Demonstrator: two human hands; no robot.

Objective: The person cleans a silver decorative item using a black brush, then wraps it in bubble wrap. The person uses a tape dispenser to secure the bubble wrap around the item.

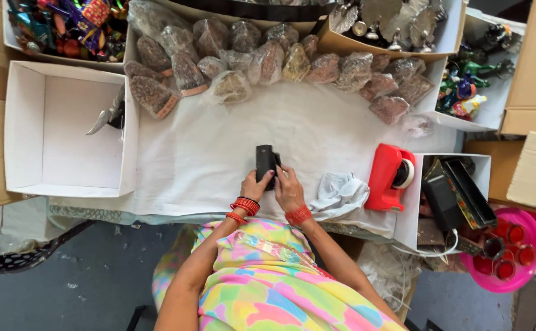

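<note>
The desk point(219, 135) is covered with a soft white cloth, and its near edge runs just in front of the person's wrists; a black box point(265, 164) sits close to that edge, near the middle of the cloth. Beyond the black box lies a wide bare stretch of cloth, open up to a row of clear plastic bags point(268, 61) filled with brown, grainy stuff along the far side. Well to the left of the black box stands an open white cardboard tray point(47, 135) with low straight walls, and a pair of metal scissors point(109, 116) hangs over its right wall. To the right of the black box, just past a crumpled white rag point(340, 193), stands a glossy red tape dispenser point(389, 178) holding a white roll. The black box is small, upright and smooth, with squared corners. The left hand point(256, 186) curls partly closed against its lower left side, fingertips touching it. The right hand point(288, 189) grips its lower right side, fingers bent round it. Both wrists wear stacked red bangles. Further right of the black box, beyond the tape dispenser, a white box holds dark flat packs, and a round pink plastic tub point(513, 257) sits low at the corner.
</note>
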